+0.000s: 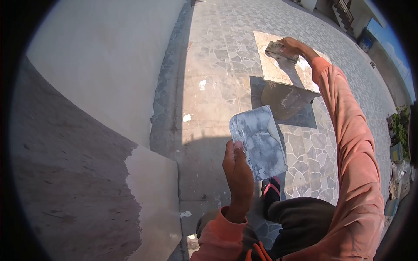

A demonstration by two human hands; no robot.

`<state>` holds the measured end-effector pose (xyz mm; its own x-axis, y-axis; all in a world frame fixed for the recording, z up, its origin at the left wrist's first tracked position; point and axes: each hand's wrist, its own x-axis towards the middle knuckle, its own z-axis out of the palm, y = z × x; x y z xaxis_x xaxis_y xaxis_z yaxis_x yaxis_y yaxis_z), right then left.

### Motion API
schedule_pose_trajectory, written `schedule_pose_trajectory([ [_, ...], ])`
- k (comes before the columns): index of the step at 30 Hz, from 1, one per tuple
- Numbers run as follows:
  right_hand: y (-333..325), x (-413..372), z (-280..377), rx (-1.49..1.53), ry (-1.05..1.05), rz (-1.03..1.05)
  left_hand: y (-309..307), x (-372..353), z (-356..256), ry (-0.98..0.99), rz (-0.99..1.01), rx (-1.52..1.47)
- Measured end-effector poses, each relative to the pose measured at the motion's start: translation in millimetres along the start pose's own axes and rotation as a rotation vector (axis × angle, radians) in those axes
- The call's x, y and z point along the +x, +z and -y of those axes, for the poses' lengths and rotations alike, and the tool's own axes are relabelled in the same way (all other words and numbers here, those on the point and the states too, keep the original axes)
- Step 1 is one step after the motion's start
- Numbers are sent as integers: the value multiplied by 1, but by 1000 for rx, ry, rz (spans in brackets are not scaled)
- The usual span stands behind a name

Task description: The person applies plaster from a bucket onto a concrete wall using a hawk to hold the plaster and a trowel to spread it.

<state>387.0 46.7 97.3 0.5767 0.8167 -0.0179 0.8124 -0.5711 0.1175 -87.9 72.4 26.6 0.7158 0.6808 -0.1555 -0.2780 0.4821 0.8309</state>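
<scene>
My left hand [239, 176] is closed on a flat plastering trowel [261, 143], thumb along its near edge and the other fingers hidden behind. Grey-white smears cover its face, and one corner is rounded. Farther out, my right hand [291, 47] grips a second rectangular trowel [275, 51], dark and smeared. That one is tilted low over a pale square board [264, 67], whose surface carries light paste marks. Beneath the board stands a rounded, plaster-stained bucket [283, 101].
On the left runs a wall with a smooth pale coat [104, 56] and a rougher grey-brown area [74, 174]. White blobs [202, 85] dot the paved floor [217, 108]. My sandalled foot [271, 189] is below the left trowel. Plants [398, 130] line the far right.
</scene>
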Motion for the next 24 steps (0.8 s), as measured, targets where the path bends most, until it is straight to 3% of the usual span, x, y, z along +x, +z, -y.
schedule_pose_trajectory([
  [3,-6,-11,3,170,56,47,3,3,-9,12,-69,-86],
  [6,-12,-21,8,95,-48,72,-4,9,-2,33,-87,-35],
  [12,-20,-39,18,165,-46,110,-11,24,12,67,-80,18],
  [21,-25,-71,30,150,-68,114,-1,43,38,-7,-123,-38],
  [24,-23,-76,33,123,-74,128,-8,48,47,-69,-55,-4],
])
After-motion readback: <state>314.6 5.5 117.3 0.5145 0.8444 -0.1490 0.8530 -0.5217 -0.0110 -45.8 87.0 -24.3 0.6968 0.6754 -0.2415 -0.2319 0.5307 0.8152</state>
